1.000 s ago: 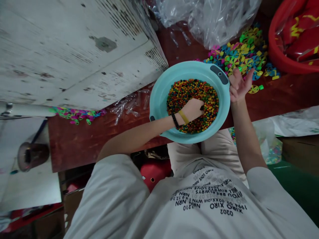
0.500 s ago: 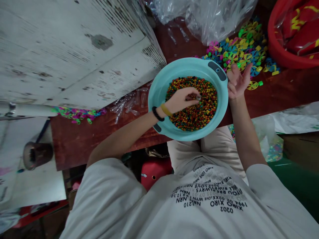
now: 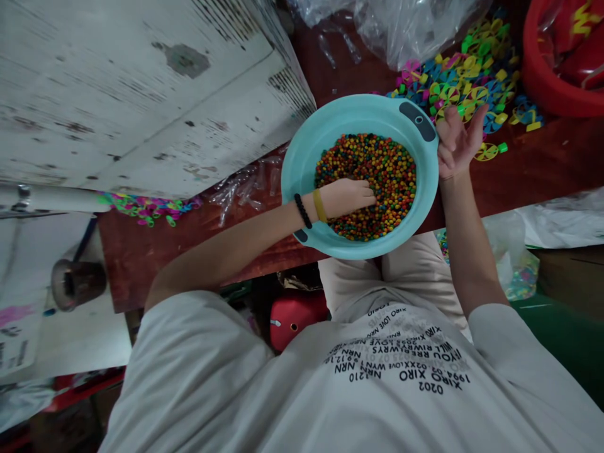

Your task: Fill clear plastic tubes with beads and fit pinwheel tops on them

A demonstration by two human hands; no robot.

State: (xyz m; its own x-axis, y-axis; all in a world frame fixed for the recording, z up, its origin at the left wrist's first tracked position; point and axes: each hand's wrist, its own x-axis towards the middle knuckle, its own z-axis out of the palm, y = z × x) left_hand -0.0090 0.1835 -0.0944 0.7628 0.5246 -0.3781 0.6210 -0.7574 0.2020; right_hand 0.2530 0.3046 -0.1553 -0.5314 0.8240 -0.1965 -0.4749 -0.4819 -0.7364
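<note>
A light-blue plastic basin (image 3: pixel 298 165) with grey handle pads holds a heap of small multicoloured balls (image 3: pixel 389 173). My left hand (image 3: pixel 349 197) reaches in from the left, palm down, its closed fingers touching the balls. What it grips, if anything, is hidden beneath the fingers. A dark beaded bracelet and a yellow band circle that wrist. My right hand (image 3: pixel 455 143) rests against the basin's right rim, beside the handle, with thumb and fingers apart and nothing visible in them.
Colourful plastic pieces (image 3: pixel 476 82) lie heaped behind my right hand, near a red tub (image 3: pixel 542 82). Clear plastic tubes (image 3: pixel 240 192) lie left of the basin, by a worn white panel (image 3: pixel 155 94). A clear plastic bag (image 3: pixel 410 31) sits at the back.
My left hand has turned palm down and lowered onto the balls; before, its pinched fingertips showed a small greyish, shiny thing. My right hand stays at the rim.
</note>
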